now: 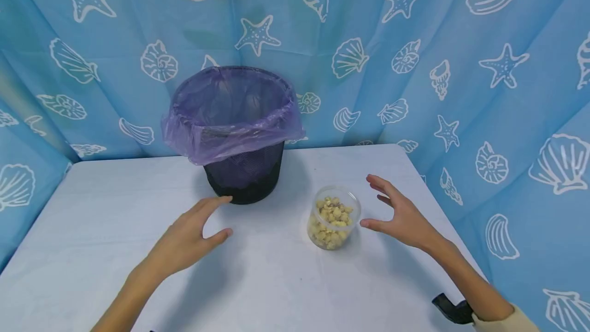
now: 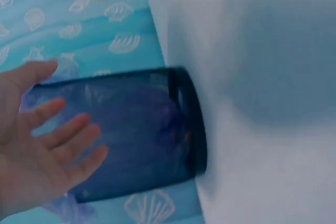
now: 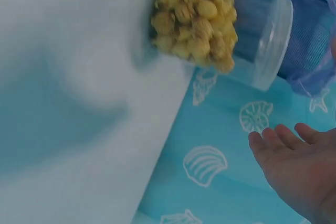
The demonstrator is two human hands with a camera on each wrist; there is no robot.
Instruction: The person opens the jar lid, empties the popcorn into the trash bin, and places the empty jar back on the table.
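A clear plastic jar (image 1: 319, 230) partly filled with popcorn (image 1: 333, 211) stands upright and uncovered on the table. Just right of it, my right hand (image 1: 400, 215) hovers with spread fingers and the thumb near the jar's side; in the right wrist view a gap shows between hand (image 3: 302, 166) and jar (image 3: 254, 40). Left of the jar, my left hand (image 1: 186, 240) is held above the table, thumb and fingers apart, with nothing in it. Beyond it is a black mesh trash can (image 1: 244, 173) lined with a purple bag (image 1: 230, 140). The left wrist view shows the left palm (image 2: 37, 161) beside this can (image 2: 142, 129).
A white cloth covers the table (image 1: 115, 209). Behind and to the sides hangs a blue curtain (image 1: 369, 91) printed with shells and starfish. The can stands at the table's back edge, touching or close to the curtain. A black strap (image 1: 454, 310) is near the right wrist.
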